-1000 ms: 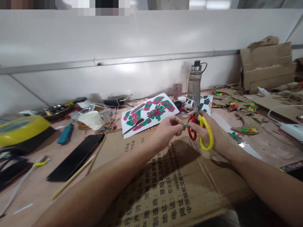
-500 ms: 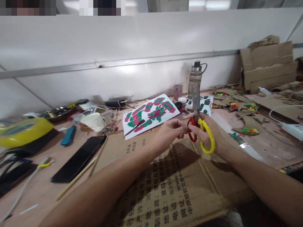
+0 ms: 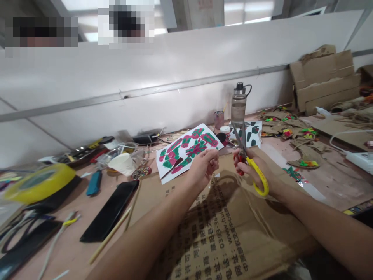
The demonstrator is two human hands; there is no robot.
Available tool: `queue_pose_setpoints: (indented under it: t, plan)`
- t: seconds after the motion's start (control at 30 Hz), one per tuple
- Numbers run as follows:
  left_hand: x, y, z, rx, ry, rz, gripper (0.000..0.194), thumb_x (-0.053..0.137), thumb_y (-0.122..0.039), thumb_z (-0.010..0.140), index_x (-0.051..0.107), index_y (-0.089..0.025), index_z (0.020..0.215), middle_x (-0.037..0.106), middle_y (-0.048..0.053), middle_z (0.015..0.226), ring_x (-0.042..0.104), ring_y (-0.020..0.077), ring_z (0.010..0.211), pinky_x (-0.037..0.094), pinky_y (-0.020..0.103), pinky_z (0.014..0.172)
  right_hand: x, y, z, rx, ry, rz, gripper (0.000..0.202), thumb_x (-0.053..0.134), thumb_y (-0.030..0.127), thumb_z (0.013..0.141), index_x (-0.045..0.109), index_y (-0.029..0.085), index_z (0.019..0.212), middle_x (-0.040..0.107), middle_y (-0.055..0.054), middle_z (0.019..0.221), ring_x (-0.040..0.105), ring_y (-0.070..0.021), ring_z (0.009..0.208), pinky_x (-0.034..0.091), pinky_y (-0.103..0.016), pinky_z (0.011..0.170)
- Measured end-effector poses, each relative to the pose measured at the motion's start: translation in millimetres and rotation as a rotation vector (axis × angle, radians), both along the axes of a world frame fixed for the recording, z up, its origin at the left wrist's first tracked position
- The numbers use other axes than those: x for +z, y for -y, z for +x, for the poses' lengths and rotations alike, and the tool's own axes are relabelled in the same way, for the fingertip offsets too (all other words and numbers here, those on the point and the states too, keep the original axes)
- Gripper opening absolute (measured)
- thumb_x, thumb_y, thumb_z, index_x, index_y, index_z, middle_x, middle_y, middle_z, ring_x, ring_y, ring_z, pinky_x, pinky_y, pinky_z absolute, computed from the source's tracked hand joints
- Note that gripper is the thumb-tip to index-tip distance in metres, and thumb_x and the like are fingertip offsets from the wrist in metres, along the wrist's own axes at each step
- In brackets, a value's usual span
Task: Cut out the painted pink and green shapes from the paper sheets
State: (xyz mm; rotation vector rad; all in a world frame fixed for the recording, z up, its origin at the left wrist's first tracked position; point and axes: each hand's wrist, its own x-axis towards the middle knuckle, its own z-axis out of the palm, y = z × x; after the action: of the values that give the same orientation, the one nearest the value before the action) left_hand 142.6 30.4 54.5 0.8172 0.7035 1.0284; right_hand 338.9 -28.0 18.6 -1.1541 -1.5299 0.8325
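Desk [image 3: 344, 173]: pinkish, carrying the cardboard and everything laid around it.
Cardboard sheet [image 3: 262, 241]: brown, creased, printed with rows of dark characters; both hands are above it.
Painted sheet [image 3: 189, 147]: white paper with green and magenta patches, beyond the cardboard; the left hand [image 3: 204, 167] covers part of its near edge in this view.
Right hand's grip: the right hand [image 3: 262, 169] is clasped about the handles of the scissors [image 3: 243, 151], its fingers curled around the red loop.
Left hand's grip: fingers bent inward with the tips near each other; whether something small is pinched there, I cannot tell.
Scissors: raised above the cardboard in the right hand, one loop yellow and one red, the metal blades spread in a narrow V and pointing away, in front of the water bottle [image 3: 238, 112].
Gap between hands: a second ago the fingertips met over a small green piece; now the hands are apart, the piece cannot be made out, and the blades, then together, are spread.
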Motion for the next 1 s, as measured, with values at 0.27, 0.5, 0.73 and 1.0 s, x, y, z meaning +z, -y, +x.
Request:
queue_pose_setpoints:
  t: [0.27,0.5,0.73,1.0]
  plan:
    - [10.7,5,0,0.027,0.027,-0.047,0.055,0.105,-0.035,0.036,0.062,-0.016,0.064,0.055,-0.005,0.061,0.041,0.0035,0.052,0.033,0.018,0.048,17.5,3,-8,-0.001,-0.13,-0.12,0.052,0.072,0.07,0.083,0.066,0.023,0.105,0.06,-0.001,0.075,0.053,-0.0167,0.06,0.045,-0.029,0.054]
    - [-4.3,1,4,0.044,0.031,-0.017,0.052,0.107,-0.036,0.044,0.066,-0.016,0.07,0.054,-0.006,0.061,0.045,0.0041,0.053,0.037,0.017,0.05,19.3,3,-11,-0.041,0.008,-0.035,0.049,0.06,0.071,0.093,0.058,0.023,0.089,0.064,-0.002,0.078,0.059,-0.0175,0.068,0.052,-0.031,0.066]
    - [7.6,-5,6,0.026,0.143,0.031,0.051,0.107,-0.034,0.047,0.069,-0.015,0.075,0.059,-0.006,0.065,0.048,0.0028,0.053,0.043,0.016,0.054,12.8,-27,-22,0.058,-0.062,-0.107,0.037,0.071,0.061,0.09,0.057,0.027,0.097,0.061,0.003,0.072,0.054,-0.0155,0.056,0.044,-0.026,0.05]
    - [37.0,-5,2,0.073,0.137,0.097,0.047,0.104,-0.036,0.053,0.068,-0.016,0.077,0.065,-0.003,0.067,0.053,0.0061,0.057,0.046,0.019,0.057,20.3,-34,-52,0.022,-0.14,-0.082,0.029,0.071,0.049,0.09,0.05,0.03,0.092,0.061,0.002,0.069,0.054,-0.0175,0.053,0.042,-0.029,0.049]
